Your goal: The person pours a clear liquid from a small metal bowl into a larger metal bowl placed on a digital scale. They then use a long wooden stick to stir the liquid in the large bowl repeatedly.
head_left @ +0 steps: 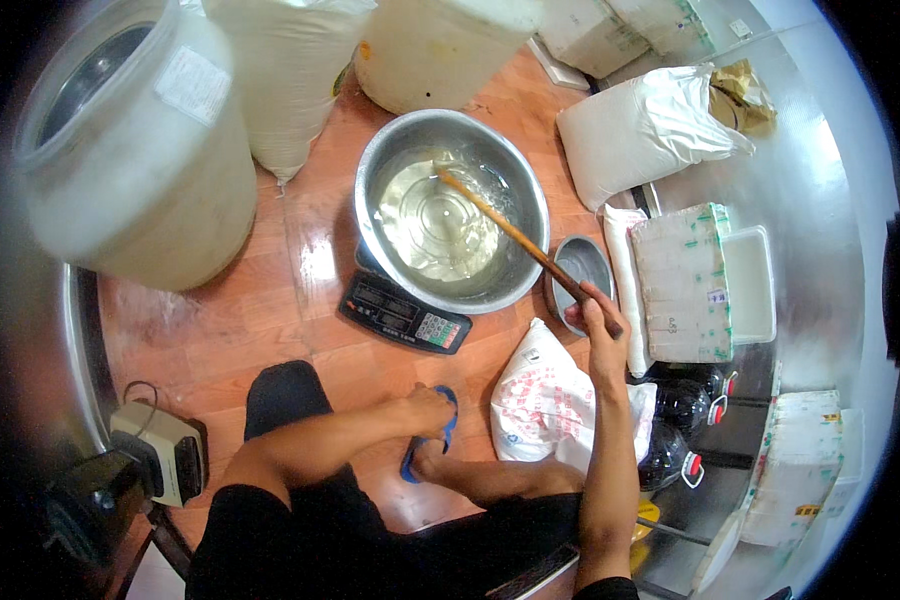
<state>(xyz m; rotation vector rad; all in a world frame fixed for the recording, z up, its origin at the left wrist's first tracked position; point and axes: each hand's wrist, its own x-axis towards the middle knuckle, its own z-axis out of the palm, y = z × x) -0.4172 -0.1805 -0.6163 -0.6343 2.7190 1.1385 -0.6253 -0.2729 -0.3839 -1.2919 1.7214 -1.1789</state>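
My right hand (600,312) is closed round the dark end of a long wooden stick (515,232). The stick slants down and to the left, its lighter tip dipping into clear liquid (435,215) in a wide metal basin (523,160). Rings and ripples mark the liquid's surface. Under the basin's near edge shows a black digital scale (405,312) with a keypad. My left hand (432,408) rests low, against my foot and its blue sandal (410,462); its fingers are too unclear to make out.
A smaller metal bowl (582,262) stands right of the basin, near a printed white sack (545,395). Large whitish barrels (140,170) and full sacks (620,135) stand around. At right are a taped box (682,290) and dark bottles (670,455) with red caps.
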